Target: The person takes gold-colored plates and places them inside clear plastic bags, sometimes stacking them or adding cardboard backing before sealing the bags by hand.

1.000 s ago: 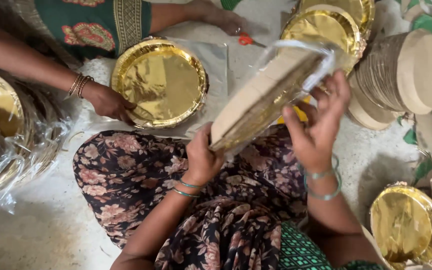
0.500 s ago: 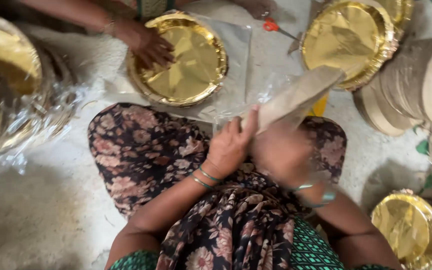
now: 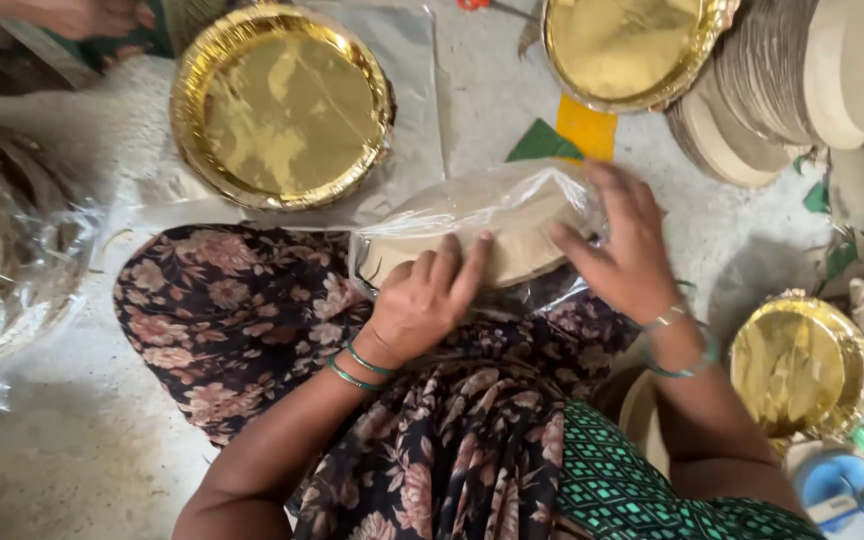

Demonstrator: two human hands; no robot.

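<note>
Bagged plates (image 3: 497,225) on lap (image 3: 252,310)

Grey concrete floor (image 3: 42,470) with gold plates (image 3: 282,105), scattered paper scraps (image 3: 587,128)
</note>
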